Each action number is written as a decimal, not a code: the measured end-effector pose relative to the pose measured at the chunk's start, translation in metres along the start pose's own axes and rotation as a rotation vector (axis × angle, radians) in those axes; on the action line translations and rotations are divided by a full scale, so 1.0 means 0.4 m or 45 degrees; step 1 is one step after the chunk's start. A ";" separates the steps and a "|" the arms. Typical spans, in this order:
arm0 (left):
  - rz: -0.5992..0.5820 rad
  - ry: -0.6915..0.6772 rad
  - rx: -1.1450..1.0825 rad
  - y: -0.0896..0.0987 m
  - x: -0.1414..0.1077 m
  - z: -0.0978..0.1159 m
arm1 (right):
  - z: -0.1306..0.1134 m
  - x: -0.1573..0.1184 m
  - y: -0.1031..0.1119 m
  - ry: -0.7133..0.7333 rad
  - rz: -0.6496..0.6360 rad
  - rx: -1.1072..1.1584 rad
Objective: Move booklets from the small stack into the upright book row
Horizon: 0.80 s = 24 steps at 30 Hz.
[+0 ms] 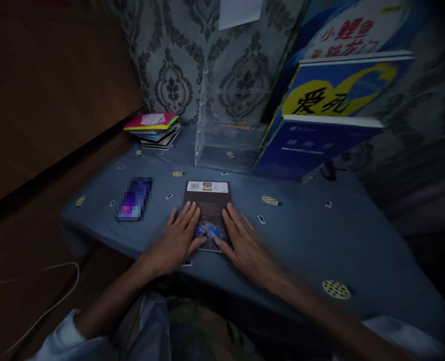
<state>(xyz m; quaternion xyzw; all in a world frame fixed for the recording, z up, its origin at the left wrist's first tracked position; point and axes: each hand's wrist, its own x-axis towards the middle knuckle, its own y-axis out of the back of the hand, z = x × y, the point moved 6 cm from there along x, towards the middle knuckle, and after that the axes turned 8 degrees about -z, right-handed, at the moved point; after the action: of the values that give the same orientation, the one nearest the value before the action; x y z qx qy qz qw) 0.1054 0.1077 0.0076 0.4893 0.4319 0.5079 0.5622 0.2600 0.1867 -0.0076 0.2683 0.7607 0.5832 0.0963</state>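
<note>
A dark brown book (207,204) lies flat near the front edge of the table, with a white barcode strip along its far end and a blue picture at its near end. On its left side rests my left hand (180,235), fingers stretched out and thumb on the cover. My right hand (243,238) lies along the right side, its fingers also extended and its thumb over the near part. Both hands touch the book from above; neither is wrapped round it.
A phone (134,199) lies left of the book. Behind it is a small stack of booklets (154,130). A clear acrylic stand (226,150) stands at the back, beside upright blue books (316,148) on the right. A blue patterned cloth (301,240) covers the table. A white cable (75,278) hangs lower left.
</note>
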 end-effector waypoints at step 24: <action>0.709 0.538 -1.460 0.002 0.224 -0.232 | -0.033 -0.049 0.071 -0.331 -0.430 0.504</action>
<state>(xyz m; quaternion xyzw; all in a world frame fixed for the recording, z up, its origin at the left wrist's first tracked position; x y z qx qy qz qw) 0.0241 0.2072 -0.0045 0.0964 0.0522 0.8679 0.4845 0.2787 0.1706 0.0196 0.2242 0.8749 0.3597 0.2345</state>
